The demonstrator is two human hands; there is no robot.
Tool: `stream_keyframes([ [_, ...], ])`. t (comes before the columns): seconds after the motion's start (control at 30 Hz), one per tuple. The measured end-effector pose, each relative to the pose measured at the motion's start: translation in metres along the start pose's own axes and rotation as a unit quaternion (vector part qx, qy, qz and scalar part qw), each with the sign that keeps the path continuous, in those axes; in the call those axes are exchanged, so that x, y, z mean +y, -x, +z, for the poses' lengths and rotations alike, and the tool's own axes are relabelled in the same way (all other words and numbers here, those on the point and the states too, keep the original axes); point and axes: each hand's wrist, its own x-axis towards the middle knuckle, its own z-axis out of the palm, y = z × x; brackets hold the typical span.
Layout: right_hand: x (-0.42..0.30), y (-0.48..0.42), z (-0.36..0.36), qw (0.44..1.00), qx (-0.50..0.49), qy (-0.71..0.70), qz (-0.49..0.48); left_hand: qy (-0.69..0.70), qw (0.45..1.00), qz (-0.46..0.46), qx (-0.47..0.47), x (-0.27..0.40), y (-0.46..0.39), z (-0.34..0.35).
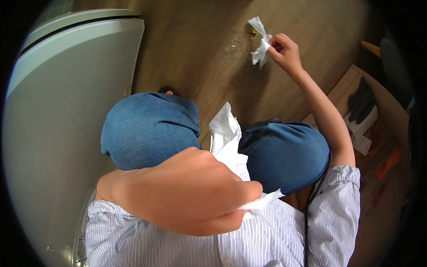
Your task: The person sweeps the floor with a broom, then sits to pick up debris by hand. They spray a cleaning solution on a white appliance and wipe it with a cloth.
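My left hand (186,193) is held close in front of my chest, and its fingertips pinch a piece of white tissue (263,203). Between my knees, more white tissue-like material (228,137) shows; its lower part passes behind my left hand, so I cannot tell whether it joins the pinched piece. My right hand (286,53) reaches out over the wood-look floor (206,50), gripping a crumpled white tissue (262,43) between thumb and fingers. Beside that tissue lies a small brown scrap (252,35), with a tiny white bit (233,46) to its left.
My bent knees in blue jeans (150,126) flank the middle. A large pale appliance-like panel (73,100) stands at left. On the right, an open cardboard box (337,90) contains a dark glove (362,100) and an orange item (388,165). A black cord (310,207) runs along my right sleeve.
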Motion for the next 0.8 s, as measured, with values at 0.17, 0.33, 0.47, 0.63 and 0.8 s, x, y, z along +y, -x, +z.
stream_keyframes([
  [0.17, 0.015, -0.020, -0.013, 0.994, 0.000, 0.102, -0.027, -0.041, 0.999, 0.028, -0.021, 0.000, 0.000, -0.008],
  [0.33, -0.003, -0.039, 0.022, 0.984, -0.089, 0.137, -0.075, -0.025, 0.998, 0.056, -0.001, 0.002, 0.002, -0.012],
  [0.47, -0.020, -0.039, 0.044, 0.967, -0.181, 0.140, -0.116, 0.019, 0.993, 0.103, 0.051, 0.000, 0.007, -0.010],
  [0.63, -0.028, -0.033, 0.045, 0.948, -0.197, 0.199, -0.150, -0.017, 0.997, 0.067, 0.032, 0.003, 0.010, -0.010],
  [0.8, -0.019, -0.025, 0.057, 0.930, -0.176, 0.255, -0.199, -0.028, 0.998, 0.055, 0.021, 0.005, 0.007, -0.012],
])
